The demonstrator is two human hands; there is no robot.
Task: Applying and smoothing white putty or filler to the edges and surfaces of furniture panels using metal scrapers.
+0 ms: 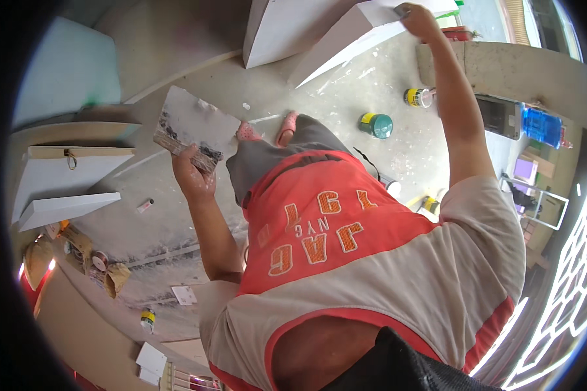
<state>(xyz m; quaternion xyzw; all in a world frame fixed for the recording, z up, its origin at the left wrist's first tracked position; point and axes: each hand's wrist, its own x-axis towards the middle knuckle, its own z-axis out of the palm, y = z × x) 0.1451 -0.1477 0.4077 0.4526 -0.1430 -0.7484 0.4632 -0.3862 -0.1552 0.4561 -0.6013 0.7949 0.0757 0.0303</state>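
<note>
Head view, looking down the person's own front to the floor. The left hand (192, 174) is raised at the left of the body, its fingers closed around the lower edge of a flat grey board (195, 127) smeared with dark and pale paste along that edge; the board tilts up and away from the hand, over the concrete floor (346, 104). The right hand (416, 19) is stretched far forward at the top of the picture, its fingers curled shut on a small tool (403, 10) whose shape cannot be made out, pressed against the top face of a white panel (346, 39) that slopes down to the floor. A second white panel (280, 29) stands just beside it, to the left.

On the floor to the right of the outstretched arm lie a green can with a yellow lid (376, 125) and, nearer the low wall, a yellow-banded can (416, 98); the two are near each other but apart. The feet, in pink slippers (267, 129), stand between the board and the cans. At the far left two white wedge-shaped pieces (65, 189) lie stacked one above the other, well apart from both hands.
</note>
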